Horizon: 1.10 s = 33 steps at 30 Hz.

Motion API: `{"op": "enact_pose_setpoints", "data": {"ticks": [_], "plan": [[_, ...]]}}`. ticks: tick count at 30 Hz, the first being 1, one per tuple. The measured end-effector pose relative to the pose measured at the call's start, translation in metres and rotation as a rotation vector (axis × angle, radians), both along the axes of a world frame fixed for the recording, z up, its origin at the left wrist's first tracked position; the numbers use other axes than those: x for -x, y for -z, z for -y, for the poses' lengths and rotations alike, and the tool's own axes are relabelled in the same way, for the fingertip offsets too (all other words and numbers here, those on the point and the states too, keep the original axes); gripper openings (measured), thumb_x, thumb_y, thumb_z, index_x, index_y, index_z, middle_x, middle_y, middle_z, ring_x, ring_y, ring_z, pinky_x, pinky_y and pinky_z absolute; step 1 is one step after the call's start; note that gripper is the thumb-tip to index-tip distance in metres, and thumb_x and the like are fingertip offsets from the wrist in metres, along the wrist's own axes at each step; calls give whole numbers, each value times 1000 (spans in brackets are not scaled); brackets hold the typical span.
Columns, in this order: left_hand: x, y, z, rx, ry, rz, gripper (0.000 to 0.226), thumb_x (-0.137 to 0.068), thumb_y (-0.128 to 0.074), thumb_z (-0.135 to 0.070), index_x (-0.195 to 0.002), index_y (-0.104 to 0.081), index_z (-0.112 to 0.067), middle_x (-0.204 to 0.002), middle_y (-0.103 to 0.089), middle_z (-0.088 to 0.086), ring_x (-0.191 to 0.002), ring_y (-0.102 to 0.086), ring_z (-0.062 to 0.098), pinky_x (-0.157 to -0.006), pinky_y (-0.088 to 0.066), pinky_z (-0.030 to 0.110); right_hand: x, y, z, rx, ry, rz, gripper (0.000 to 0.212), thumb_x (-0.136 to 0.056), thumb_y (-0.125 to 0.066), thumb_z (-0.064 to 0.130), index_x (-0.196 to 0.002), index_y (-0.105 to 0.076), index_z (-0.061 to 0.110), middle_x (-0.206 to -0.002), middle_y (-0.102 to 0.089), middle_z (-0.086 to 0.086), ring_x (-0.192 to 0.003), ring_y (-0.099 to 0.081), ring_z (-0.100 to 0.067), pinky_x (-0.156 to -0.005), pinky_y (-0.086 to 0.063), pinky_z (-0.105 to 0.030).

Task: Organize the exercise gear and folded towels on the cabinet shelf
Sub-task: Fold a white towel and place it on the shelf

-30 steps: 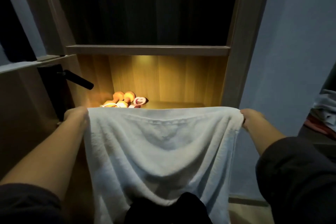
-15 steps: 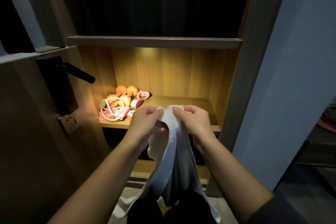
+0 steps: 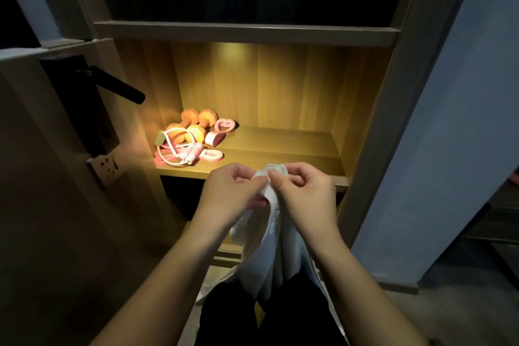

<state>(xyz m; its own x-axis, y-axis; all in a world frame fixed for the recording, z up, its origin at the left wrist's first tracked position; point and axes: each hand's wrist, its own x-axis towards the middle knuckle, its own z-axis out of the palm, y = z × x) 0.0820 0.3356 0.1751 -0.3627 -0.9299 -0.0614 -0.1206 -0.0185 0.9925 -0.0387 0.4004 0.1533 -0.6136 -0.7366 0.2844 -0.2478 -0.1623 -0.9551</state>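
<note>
White towel [image 3: 273, 236], bunched, hanging

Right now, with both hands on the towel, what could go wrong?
1. The left hand and right hand pinch the white towel only at its top; the rest hangs loose, so a slip could undo the fold.
2. The skipping rope lies near the front edge of the shelf; the towel's hanging end might snag it going in.

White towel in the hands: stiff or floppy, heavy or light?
Probably floppy: the towel hangs in soft folds below the left hand and right hand. Likely light, since pinching seems enough to hold it. Its fluffy pile probably resists slipping.
</note>
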Motion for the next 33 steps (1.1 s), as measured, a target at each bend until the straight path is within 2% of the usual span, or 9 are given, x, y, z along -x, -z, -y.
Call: {"op": "enact_pose_setpoints", "data": {"ticks": [3, 6, 10, 15, 17, 22, 25, 28, 33], "plan": [[-4, 6, -4, -61, 42, -30, 14, -89, -69, -12, -100, -67, -5, -87, -74, 11, -76, -74, 17, -64, -59, 23, -1, 10, -2, -12, -46, -16, 9, -85, -75, 18, -91, -73, 25, -76, -73, 10, -75, -68, 0, -64, -50, -12], [-10, 17, -6, -96, 82, -1, 14, -92, -63, -8, -105, -68, -10, -93, -74, 9, -80, -74, 15, -65, -58, 22, 4, 24, -7, -41, -93, -23, 21, -87, -72, 13, -90, -69, 34, -81, -74, 13, -79, -69, -1, -67, -52, -14], [-13, 32, -11, -51, 63, 59, 13, -92, -62, -8, -101, -69, -14, -91, -73, 3, -78, -73, 12, -64, -57, 21, 1, 43, -13, -81, -169, -55, 24, -89, -69, 12, -103, -70, 30, -94, -74, 11, -91, -70, -3, -76, -56, -20], [-12, 49, -18, 53, 9, 95, 8, -89, -68, -15, -89, -69, -23, -78, -74, -7, -72, -73, 7, -64, -59, 22, -1, 57, -19, -69, -198, -129, 25, -89, -67, 10, -110, -71, 24, -96, -74, 11, -92, -69, -2, -76, -53, -14], [-13, 52, -16, 67, -1, 107, 9, -88, -69, -16, -85, -68, -25, -74, -73, -9, -70, -72, 6, -61, -58, 20, 1, 61, -20, -87, -240, -148, 27, -90, -67, 10, -115, -70, 21, -101, -74, 10, -97, -68, -2, -80, -54, -16], [-18, 55, -5, 76, 61, 129, 4, -84, -72, -15, -84, -68, -14, -73, -74, -1, -68, -73, 12, -59, -59, 24, 3, 66, -23, -180, -366, -113, 43, -86, -72, 15, -127, -61, 25, -115, -70, 10, -109, -64, -4, -89, -56, -27], [-19, 55, 1, 91, 102, 178, 12, -81, -75, -15, -83, -66, -8, -73, -74, 4, -66, -73, 14, -54, -58, 23, -1, 68, -22, -209, -342, -160, 50, -80, -77, 21, -127, -61, 23, -113, -69, 11, -107, -64, -2, -87, -55, -23], [-18, 57, 9, 124, 152, 226, 14, -79, -77, -16, -82, -66, -7, -74, -74, 4, -66, -73, 13, -54, -56, 21, -8, 70, -19, -226, -267, -226, 47, -80, -78, 21, -123, -63, 24, -106, -68, 17, -101, -63, 4, -83, -54, -14], [-21, 65, 29, 258, 313, 217, 5, -87, -71, -17, -83, -71, -14, -76, -74, -1, -74, -72, 12, -68, -59, 28, -3, 76, -12, -203, -152, -259, 36, -82, -74, 8, -116, -69, 20, -99, -71, 12, -92, -66, 2, -74, -53, -12]]}}
